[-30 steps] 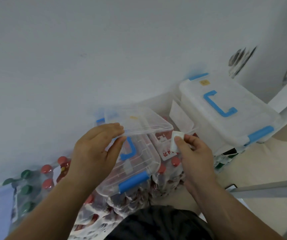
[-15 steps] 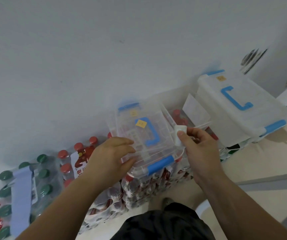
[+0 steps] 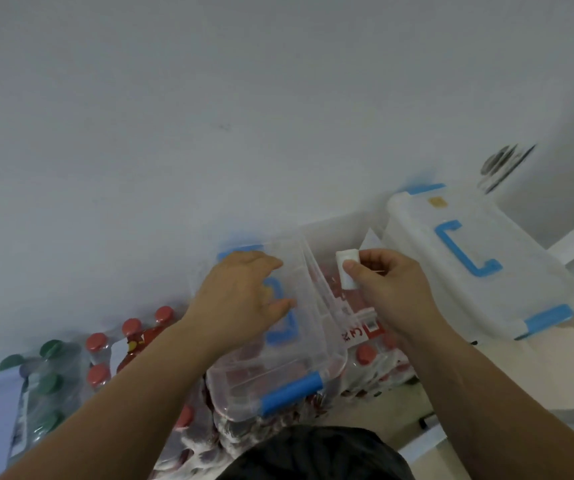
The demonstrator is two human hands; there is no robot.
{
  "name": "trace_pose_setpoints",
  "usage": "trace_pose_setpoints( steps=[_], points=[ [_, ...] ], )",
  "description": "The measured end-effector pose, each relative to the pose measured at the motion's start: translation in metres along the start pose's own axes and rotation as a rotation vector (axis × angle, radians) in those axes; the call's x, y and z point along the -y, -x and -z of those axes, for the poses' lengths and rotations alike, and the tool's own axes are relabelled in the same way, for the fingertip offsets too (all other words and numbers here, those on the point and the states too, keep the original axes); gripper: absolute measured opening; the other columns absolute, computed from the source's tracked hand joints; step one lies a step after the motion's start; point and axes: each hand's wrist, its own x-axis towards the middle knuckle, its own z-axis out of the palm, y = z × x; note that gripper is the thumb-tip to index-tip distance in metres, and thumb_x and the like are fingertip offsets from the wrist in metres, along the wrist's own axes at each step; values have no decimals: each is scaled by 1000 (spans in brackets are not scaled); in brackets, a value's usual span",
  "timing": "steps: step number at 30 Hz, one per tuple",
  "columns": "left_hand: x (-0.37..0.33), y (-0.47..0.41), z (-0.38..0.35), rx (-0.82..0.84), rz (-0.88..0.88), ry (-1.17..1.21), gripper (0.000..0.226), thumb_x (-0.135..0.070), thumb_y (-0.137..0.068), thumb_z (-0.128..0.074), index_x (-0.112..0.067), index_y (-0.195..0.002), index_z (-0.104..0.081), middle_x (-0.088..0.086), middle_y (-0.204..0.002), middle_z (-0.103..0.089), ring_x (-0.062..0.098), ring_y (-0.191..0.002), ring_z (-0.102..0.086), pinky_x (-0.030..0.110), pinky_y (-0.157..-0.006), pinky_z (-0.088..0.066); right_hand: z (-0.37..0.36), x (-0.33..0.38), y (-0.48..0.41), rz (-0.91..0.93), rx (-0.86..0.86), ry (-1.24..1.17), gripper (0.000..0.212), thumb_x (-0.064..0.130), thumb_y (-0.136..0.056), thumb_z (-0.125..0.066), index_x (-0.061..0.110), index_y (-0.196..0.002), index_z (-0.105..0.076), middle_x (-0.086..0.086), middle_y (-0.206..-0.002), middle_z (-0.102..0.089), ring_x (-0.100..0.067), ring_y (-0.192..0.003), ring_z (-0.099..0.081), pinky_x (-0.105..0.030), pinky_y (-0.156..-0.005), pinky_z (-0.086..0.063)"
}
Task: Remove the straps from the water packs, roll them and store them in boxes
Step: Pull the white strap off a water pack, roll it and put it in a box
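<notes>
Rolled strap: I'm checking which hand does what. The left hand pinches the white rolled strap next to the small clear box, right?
Not quite. In the head view it is the right hand that pinches the white rolled strap next to the small clear box. The left hand rests on that box's lid.

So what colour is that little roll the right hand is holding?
White. The rolled strap pinched in the right hand shows best in the head view.
</notes>
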Motion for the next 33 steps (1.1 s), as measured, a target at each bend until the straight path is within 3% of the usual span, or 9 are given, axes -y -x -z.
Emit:
trace_pose_setpoints(
  steps=[6, 8, 12, 14, 19, 22, 33],
  points=[
    [-24, -65, -22, 150, 58, -78, 100, -75, -75, -62, -24, -154, -28, -2, -161, -30, 18, -147, -26, 35, -122, -22, -8, -5, -69, -9, 106, 112, 14, 20, -83, -83, 21, -75, -71, 7, -67, -70, 6, -47, -61, -16, -47, -49],
    [-28, -81, -30, 200, 87, -126, 113, -80, -68, -62, -22, -156, -22, 0, -164, -23, 19, -150, -21, 38, -123, -19, -14, -8, -88, -54, 163, 155, 18, 21, -82, -84, 20, -72, -70, 2, -65, -70, 1, -45, -63, -23, -47, -55],
    [-33, -94, -41, 277, 131, -196, 130, -90, -56, -59, -21, -157, -16, -3, -166, -14, 20, -150, -16, 42, -123, -16, -29, -22, -118, -151, 231, 228, 21, 29, -76, -88, 19, -74, -70, -7, -71, -75, -26, -62, -76, -51, -61, -64],
    [-32, -95, -42, 289, 121, -232, 134, -95, -51, -55, -23, -157, -17, -6, -166, -12, 19, -150, -16, 44, -122, -16, -35, -32, -133, -186, 284, 308, 24, 33, -74, -87, 15, -75, -72, -9, -73, -76, -30, -68, -76, -52, -67, -64],
    [-24, -93, -42, 276, 124, -259, 139, -100, -43, -49, -26, -157, -19, -11, -166, -12, 17, -149, -17, 46, -121, -17, -49, -63, -162, -324, 409, 382, 29, 25, -66, -90, 6, -81, -74, -14, -83, -77, -32, -80, -76, -54, -79, -63],
    [-25, -94, -46, 280, 147, -230, 138, -99, -44, -49, -27, -157, -16, -11, -166, -10, 15, -150, -14, 47, -122, -15, -61, -65, -166, -370, 476, 394, 26, 17, -75, -88, 1, -89, -74, -17, -89, -76, -32, -83, -76, -52, -83, -63],
    [-24, -92, -51, 263, 142, -241, 136, -99, -46, -48, -28, -157, -15, -11, -166, -8, 15, -151, -12, 49, -122, -14, -74, -69, -160, -334, 457, 452, 29, 25, -74, -87, 4, -87, -73, -16, -85, -77, -33, -78, -76, -52, -76, -64]
  ],
)
